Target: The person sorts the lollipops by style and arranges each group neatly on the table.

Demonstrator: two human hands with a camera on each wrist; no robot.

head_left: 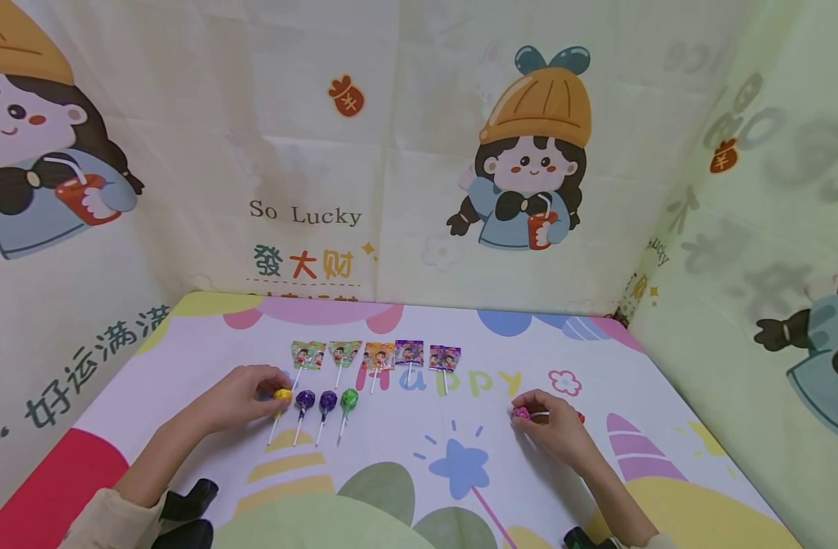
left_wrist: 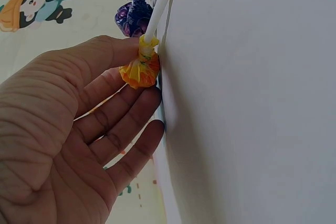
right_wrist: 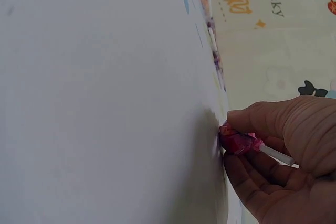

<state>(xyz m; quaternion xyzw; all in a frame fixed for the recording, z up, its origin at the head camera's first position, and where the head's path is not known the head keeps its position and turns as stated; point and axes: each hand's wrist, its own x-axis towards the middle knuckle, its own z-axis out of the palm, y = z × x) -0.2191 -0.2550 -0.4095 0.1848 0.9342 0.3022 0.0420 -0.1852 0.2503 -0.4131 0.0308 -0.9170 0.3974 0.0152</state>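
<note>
At the left end of a short row, my left hand (head_left: 245, 393) pinches a yellow-wrapped lollipop (head_left: 283, 395) by its head, thumb on one side and fingers on the other. Its white stick points toward me. Beside it lie two purple lollipops (head_left: 328, 401) and a green lollipop (head_left: 349, 398), sticks also toward me. Farther right, my right hand (head_left: 554, 424) holds a pink lollipop (right_wrist: 239, 141) between thumb and fingers, close to the tabletop. That one's stick runs back toward the palm. A small red thing (head_left: 581, 417) peeks out behind the right hand, mostly hidden.
Behind the row lies a line of lollipops in flat picture wrappers: two green wrappers (head_left: 345, 353), an orange wrapper (head_left: 378, 355) and two purple wrappers (head_left: 444, 357). The patterned tabletop (head_left: 528, 488) meets a printed cloth backdrop (head_left: 419, 259) at its back edge.
</note>
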